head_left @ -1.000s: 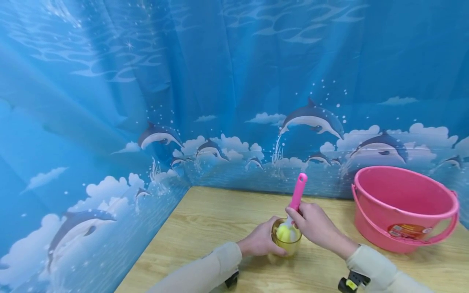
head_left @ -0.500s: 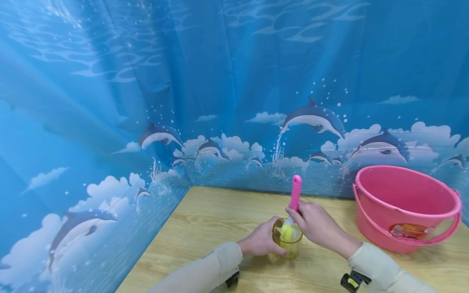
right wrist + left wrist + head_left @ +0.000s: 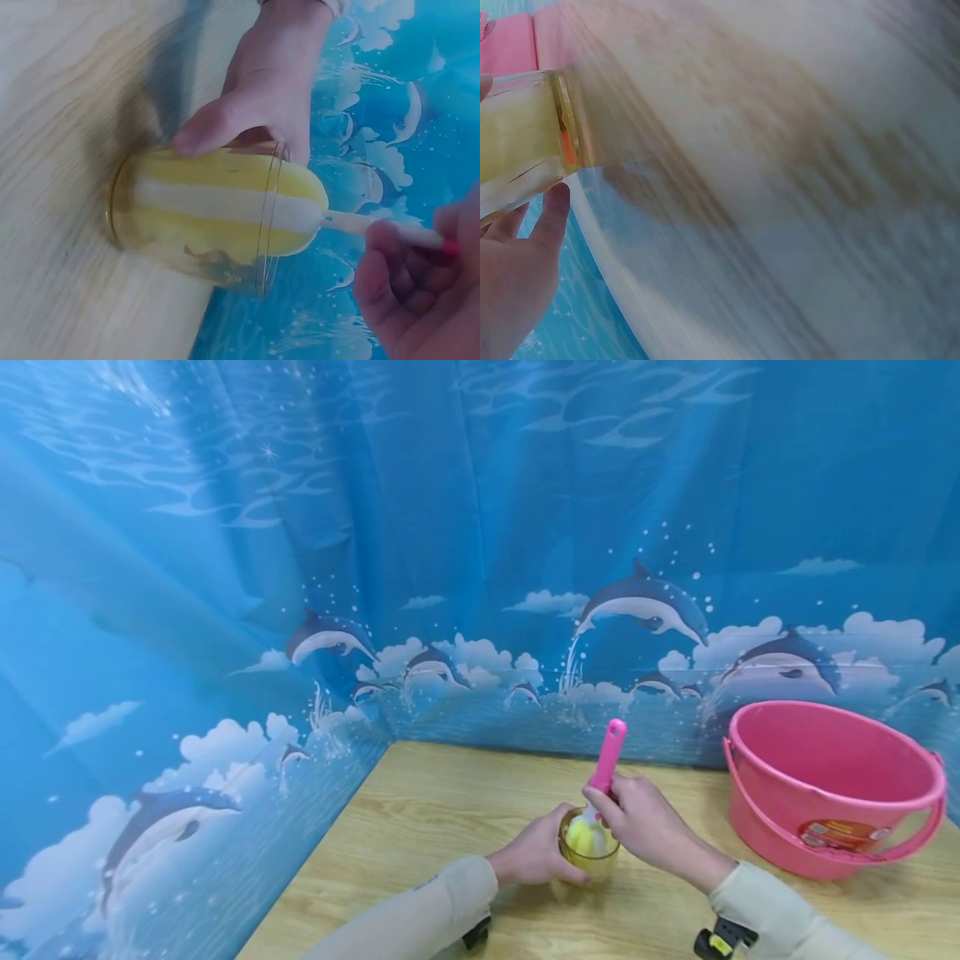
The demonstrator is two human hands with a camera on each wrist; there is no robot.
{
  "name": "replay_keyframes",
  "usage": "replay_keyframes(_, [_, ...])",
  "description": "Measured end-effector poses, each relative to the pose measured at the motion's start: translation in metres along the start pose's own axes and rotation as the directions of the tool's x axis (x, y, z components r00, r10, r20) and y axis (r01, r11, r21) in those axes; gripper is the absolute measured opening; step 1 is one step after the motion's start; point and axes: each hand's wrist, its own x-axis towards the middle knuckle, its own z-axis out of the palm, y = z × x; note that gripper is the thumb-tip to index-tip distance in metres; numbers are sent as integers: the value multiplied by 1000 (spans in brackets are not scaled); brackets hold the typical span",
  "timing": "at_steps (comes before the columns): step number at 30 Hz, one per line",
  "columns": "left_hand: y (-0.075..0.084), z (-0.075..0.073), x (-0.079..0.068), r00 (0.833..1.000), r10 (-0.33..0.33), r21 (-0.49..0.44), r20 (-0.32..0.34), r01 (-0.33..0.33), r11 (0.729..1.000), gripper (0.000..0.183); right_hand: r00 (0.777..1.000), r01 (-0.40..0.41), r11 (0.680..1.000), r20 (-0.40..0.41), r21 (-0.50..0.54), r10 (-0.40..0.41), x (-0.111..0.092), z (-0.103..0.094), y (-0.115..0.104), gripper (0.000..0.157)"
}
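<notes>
My left hand (image 3: 534, 858) is clasping the glass cup (image 3: 589, 860) on the counter (image 3: 420, 827); my right hand (image 3: 643, 827) is gripping the sponge brush (image 3: 606, 764) inside it.

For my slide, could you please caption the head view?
Left hand holds glass; right hand works brush inside.

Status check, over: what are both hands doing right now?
Left hand grips glass cup. Right hand holds sponge brush, sponge inside. Pink bucket aside; nothing blocking.

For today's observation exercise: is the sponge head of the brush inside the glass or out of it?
Mostly inside. The yellow-and-white sponge head fills the glass, only its tip past the rim, while the right hand grips the pink handle.
</notes>
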Motion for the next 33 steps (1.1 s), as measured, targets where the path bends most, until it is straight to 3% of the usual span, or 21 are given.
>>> replay_keyframes(13, [-1,0,0,1000,2,-24,7,-2,1000,79,999,33,991,-12,-132,-35,-6,-8,-9,24])
replay_keyframes(23, [0,0,0,1000,-16,-26,14,17,1000,77,999,-37,999,-10,2,37,-1,-14,-8,30])
replay_keyframes(33, [0,0,1,1000,0,-12,8,0,1000,79,993,-113,984,-6,139,115,4,-12,-1,34])
